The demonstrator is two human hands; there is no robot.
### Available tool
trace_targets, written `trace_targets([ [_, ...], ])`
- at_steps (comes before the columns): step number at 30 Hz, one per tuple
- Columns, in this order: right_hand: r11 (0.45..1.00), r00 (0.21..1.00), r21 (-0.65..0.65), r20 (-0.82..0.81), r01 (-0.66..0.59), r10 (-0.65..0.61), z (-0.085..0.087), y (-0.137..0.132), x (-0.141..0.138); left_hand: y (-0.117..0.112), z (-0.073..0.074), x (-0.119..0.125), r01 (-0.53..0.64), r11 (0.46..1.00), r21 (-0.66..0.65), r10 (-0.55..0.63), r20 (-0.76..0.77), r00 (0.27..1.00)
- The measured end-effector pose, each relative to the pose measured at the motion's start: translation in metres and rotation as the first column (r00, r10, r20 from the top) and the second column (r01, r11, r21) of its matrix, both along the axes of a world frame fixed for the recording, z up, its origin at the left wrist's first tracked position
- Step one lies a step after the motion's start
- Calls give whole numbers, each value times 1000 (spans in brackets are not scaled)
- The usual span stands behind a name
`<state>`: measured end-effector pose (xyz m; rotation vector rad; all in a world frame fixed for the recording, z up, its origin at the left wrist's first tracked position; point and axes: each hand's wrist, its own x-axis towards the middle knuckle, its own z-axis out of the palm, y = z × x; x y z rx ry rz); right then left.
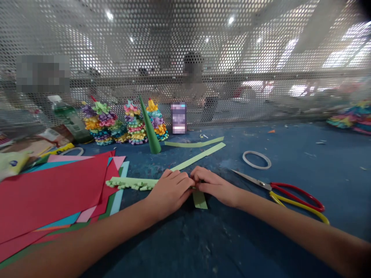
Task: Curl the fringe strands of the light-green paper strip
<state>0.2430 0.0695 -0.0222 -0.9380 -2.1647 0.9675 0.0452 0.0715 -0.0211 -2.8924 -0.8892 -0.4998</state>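
My left hand (171, 191) rests closed over the right part of a light green fringed paper strip (131, 181), whose curled cuts run along its near edge. Against its fingertips, my right hand (213, 185) is closed in a pinch at the strip's end; the fingers cover the exact spot. A short green paper piece (199, 200) sticks out below the fingers, toward me. Behind my hands lie two plain light green strips, the nearer strip (199, 156) slanting away from my knuckles and the farther strip (194, 144) lying beyond it. A green paper cone (150, 129) stands upright behind them.
Scissors (265, 186) with red and yellow handles lie right, near a white tape roll (257, 160). Coloured paper sheets (55, 189) are piled left. Frilled paper cones (135, 123), a bottle (71, 119) and a phone (179, 117) stand before a perforated metal screen (261, 92).
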Motion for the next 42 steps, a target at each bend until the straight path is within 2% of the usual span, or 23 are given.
trace_targets([
  [9, 983, 997, 185, -83, 19, -4, 4, -4, 1, 1, -1, -1, 6, 999, 32, -7, 25, 1000],
  [17, 990, 993, 117, -88, 84, -74, 3, -1, 1, 0, 0, 0, -99, 991, 86, 101, -25, 995],
  [23, 983, 992, 140, -68, 115, -107, 3, -2, 0, -1, 3, 1, -104, 988, 112, 108, -33, 994],
  [30, 922, 984, 358, 44, 148, -175, 2, -10, -1, -1, 3, 1, -131, 987, 89, 132, -10, 991],
  [37, 920, 983, 370, 77, 129, -169, 2, -9, -2, 0, 0, 1, -119, 983, 138, 122, -13, 992],
  [42, 823, 928, 556, 236, 116, -290, 2, -17, -5, -2, -1, 1, -136, 968, 211, 148, -40, 988],
])
